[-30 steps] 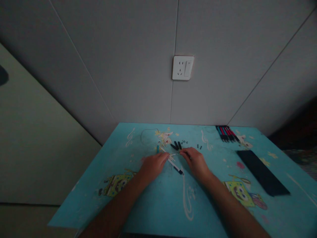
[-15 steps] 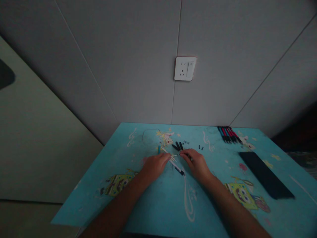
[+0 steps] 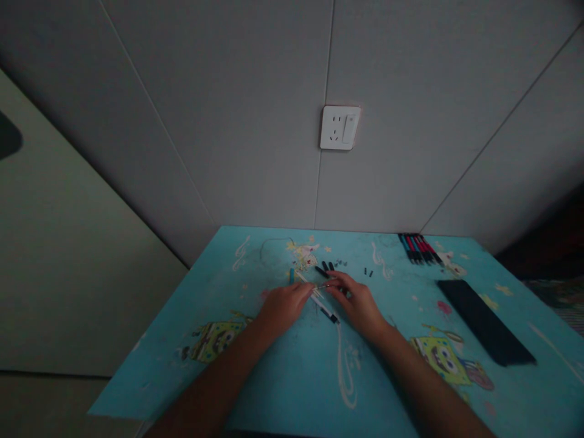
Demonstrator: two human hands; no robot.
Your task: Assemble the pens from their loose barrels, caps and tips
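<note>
Above the middle of the table, my left hand (image 3: 283, 309) pinches one end of a thin pen refill (image 3: 322, 286). Fingertips of my right hand (image 3: 358, 304) close on its other end; a small greyish part there is too small to make out. Under and beside the fingers lie several thin white sticks and a white pen barrel (image 3: 322, 304) with a dark end (image 3: 334, 318). Just beyond my right hand are black pen grips (image 3: 325, 266). A short blue piece (image 3: 292, 276) lies past my left hand.
A row of blue, red and black pens (image 3: 418, 248) lies at the back right. Nearer is a dark flat case (image 3: 486, 322). Tiny dark parts (image 3: 368, 272) are scattered behind my right hand. The patterned blue table (image 3: 283, 389) meets a grey wall with a socket (image 3: 340, 128).
My right hand has moved slightly left, closer to my left hand, so less of the refill shows between them. The view has shifted slightly.
</note>
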